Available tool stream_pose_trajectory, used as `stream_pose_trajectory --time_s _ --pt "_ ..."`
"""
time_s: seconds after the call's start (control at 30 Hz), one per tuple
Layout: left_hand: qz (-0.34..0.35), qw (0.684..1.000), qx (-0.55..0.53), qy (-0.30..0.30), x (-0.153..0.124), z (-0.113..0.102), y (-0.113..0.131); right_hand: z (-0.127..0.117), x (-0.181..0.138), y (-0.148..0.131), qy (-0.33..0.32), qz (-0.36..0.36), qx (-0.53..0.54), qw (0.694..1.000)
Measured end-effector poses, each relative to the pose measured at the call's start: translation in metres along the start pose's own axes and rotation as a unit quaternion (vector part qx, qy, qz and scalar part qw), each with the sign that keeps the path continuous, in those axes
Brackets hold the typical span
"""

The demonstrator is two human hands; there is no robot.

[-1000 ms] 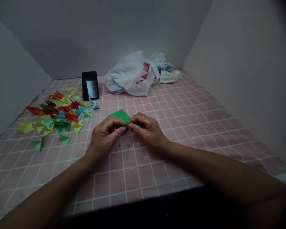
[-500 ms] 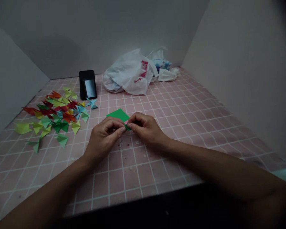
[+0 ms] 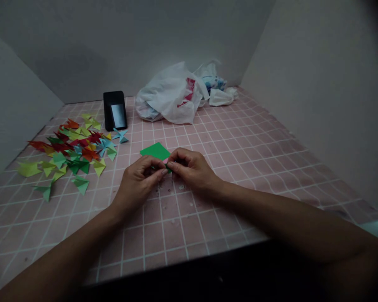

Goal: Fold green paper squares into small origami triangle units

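Between the fingertips of my left hand [image 3: 141, 180] and my right hand [image 3: 193, 172] is a small dark green piece of folded paper [image 3: 168, 168]. Both hands pinch it, thumbs against forefingers, and most of it is hidden. Just behind the fingers a bright green paper sheet [image 3: 156, 151] lies flat on the table, its near part covered by my hands. A bit of pink paper [image 3: 166, 160] shows at its right edge. Several folded paper pieces [image 3: 78, 166] in green, yellow, red, orange and blue lie spread to the left of my left hand.
A black phone-like device [image 3: 115, 111] leans upright behind the paper pieces. White plastic bags [image 3: 170, 94] with red print lie at the back, beside a blue-patterned packet [image 3: 214, 82]. A pink checked cloth [image 3: 248, 155] covers the table, with pale walls around it. Tiny scraps lie below my hands.
Both hands keep their pinch on the dark green paper with only a slight shift of the fingers. The whole view has moved very slightly.
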State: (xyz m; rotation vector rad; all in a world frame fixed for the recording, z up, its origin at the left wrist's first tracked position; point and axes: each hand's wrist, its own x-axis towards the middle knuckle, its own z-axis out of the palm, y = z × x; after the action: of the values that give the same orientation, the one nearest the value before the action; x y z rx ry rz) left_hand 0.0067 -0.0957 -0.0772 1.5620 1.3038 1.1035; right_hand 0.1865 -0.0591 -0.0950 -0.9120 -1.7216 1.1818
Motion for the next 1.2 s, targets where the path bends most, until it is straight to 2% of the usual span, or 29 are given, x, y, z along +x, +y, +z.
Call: stream_pose_trajectory --time_s 0.17,0.37,0.57,0.77,1.0,1.2 --pt "-0.062 0.995 -0.083 0.000 -0.0004 0.0032 -0.0022 0.0004 -0.0002 -0.0015 -0.019 0.025 0.042 0.999" --pt "-0.091 0.992 -0.090 -0.005 0.0007 0.0029 0.0018 0.0013 0.0011 -0.0016 -0.030 0.047 0.088 0.995" --pt "-0.099 0.991 -0.092 -0.009 0.0022 0.0024 0.0041 0.0009 0.0006 0.0012 -0.032 0.020 0.058 0.998" --pt "-0.094 0.991 -0.096 -0.012 0.0030 0.0009 0.0013 0.0008 0.0003 0.0021 -0.035 0.030 0.052 0.998" --pt "-0.075 0.993 -0.094 0.008 0.0020 0.0011 0.0024 0.0053 0.0007 0.0068 -0.048 0.070 0.150 0.985" --pt "-0.111 0.979 -0.168 -0.017 0.0029 0.0020 -0.0041 0.0058 0.0009 0.0066 -0.037 0.127 0.248 0.960"
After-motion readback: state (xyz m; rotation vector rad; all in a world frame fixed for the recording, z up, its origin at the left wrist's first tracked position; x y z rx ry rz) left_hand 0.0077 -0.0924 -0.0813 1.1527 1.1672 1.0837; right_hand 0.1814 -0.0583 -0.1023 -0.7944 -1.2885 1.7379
